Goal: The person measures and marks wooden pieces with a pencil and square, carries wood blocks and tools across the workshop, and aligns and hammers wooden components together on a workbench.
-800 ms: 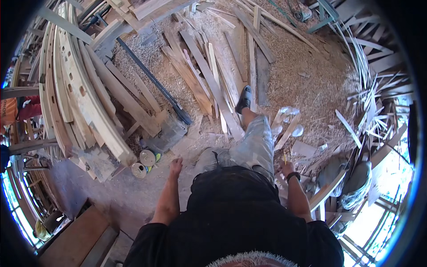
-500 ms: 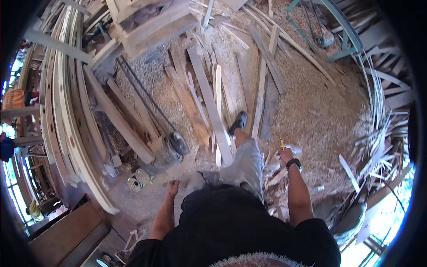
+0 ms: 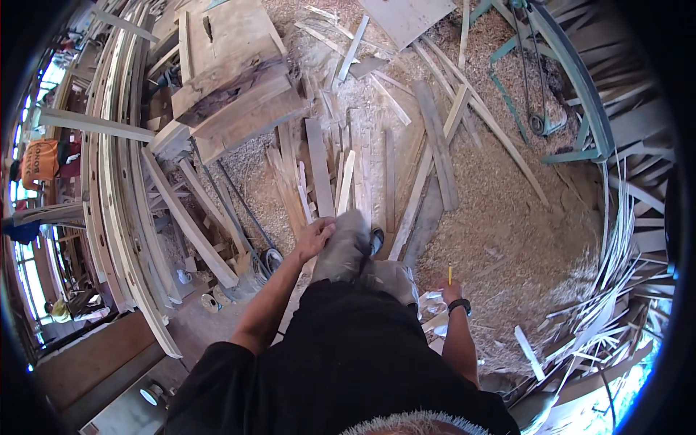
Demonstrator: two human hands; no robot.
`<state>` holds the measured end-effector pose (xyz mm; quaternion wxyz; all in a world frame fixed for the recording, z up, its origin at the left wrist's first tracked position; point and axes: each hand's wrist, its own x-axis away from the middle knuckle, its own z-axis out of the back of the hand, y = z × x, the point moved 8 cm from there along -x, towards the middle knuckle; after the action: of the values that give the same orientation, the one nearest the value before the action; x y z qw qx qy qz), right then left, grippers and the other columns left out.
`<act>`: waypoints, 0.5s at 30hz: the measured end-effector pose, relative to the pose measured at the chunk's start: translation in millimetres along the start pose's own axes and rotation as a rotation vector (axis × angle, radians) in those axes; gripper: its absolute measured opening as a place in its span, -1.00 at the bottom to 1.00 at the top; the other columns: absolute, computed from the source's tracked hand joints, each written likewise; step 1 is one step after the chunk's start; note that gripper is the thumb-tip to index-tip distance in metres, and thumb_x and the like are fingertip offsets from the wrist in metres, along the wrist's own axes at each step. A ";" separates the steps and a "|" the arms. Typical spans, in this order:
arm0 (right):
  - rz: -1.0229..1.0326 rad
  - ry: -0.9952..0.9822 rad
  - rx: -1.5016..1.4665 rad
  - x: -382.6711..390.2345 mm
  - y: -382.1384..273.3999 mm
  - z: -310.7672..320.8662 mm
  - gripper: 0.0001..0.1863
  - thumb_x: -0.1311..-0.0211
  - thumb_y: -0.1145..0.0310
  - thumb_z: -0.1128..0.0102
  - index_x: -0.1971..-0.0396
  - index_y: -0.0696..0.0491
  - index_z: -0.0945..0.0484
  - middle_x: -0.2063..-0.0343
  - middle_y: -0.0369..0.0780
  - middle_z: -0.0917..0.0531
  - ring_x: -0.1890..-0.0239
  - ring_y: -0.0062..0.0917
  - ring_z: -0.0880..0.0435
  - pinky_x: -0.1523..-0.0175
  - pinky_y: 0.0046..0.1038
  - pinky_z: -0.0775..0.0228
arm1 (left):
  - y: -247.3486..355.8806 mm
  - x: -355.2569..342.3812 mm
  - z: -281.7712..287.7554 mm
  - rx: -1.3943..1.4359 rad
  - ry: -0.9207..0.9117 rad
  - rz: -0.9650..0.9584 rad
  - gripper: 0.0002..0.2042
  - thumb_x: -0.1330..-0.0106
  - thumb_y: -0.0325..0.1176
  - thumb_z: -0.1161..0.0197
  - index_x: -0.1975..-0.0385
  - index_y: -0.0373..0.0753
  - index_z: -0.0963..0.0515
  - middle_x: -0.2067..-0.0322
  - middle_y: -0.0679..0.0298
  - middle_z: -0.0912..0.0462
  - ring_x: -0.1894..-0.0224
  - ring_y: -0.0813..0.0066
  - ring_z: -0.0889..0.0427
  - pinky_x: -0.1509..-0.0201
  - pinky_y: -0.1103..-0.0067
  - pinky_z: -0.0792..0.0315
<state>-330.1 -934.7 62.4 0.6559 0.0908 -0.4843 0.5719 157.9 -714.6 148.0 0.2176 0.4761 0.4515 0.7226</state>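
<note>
My right hand (image 3: 450, 292), with a dark watch (image 3: 460, 306) on its wrist, is closed round a thin yellow pencil (image 3: 449, 274) that points up and away from me. It hangs at my right side above the sawdust. My left hand (image 3: 315, 238) is in front of my body, beside my raised, blurred leg (image 3: 344, 246). Its fingers are loosely bent, and no object shows in them. Past that hand, a grey-brown board (image 3: 319, 167) and a pale wooden strip (image 3: 347, 181) lie on the floor.
A thick wooden workbench (image 3: 235, 101) stands ahead on the left. Long timbers (image 3: 116, 181) are stacked along the left side. At the far right is a green metal frame (image 3: 591, 87), with a heap of thin offcuts (image 3: 591, 319) nearer me. Sawdust (image 3: 507, 225) covers much of the floor.
I have stepped forward, so the workbench and boards appear nearer. My left hand has swung forward and inward to beside my leg. My right hand has dropped back, still with the pencil.
</note>
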 end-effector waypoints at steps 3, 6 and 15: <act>-0.017 0.004 0.019 -36.1 -12.3 18.2 -0.69 -0.27 0.14 -0.21 0.52 0.06 -0.62 0.69 -0.33 -0.55 0.65 -0.61 -0.51 0.54 -0.49 -0.28 | 12.8 -37.2 2.0 -0.285 -0.042 0.046 -0.47 -0.43 -0.01 -0.11 -0.11 -0.41 -0.47 0.08 -0.03 -0.66 0.03 0.19 -0.64 -0.09 0.42 -0.46; 0.117 0.037 -0.033 -72.3 -75.5 33.7 -0.76 -0.29 0.21 -0.20 0.46 0.05 -0.62 0.69 -0.35 -0.53 0.71 -0.65 -0.46 0.60 -0.50 -0.24 | -9.6 -71.7 19.9 -0.379 -0.015 0.079 -0.51 -0.41 0.00 -0.09 -0.02 -0.38 -0.56 0.08 -0.10 -0.66 -0.02 0.06 -0.64 -0.10 0.35 -0.47; 0.054 -0.012 0.013 -208.7 -267.4 75.7 -0.73 -0.29 0.20 -0.18 0.41 0.10 -0.66 0.65 -0.34 -0.57 0.58 -0.62 -0.53 0.46 -0.45 -0.33 | 75.6 -270.4 18.3 -0.023 0.038 0.150 -0.50 -0.42 -0.07 -0.10 -0.04 -0.46 -0.53 0.06 -0.04 -0.65 -0.05 0.16 -0.59 -0.17 0.39 -0.42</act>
<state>-120.5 -1211.9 63.4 0.6368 0.0857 -0.4866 0.5919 305.0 -945.3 82.6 0.1598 0.4924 0.4102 0.7509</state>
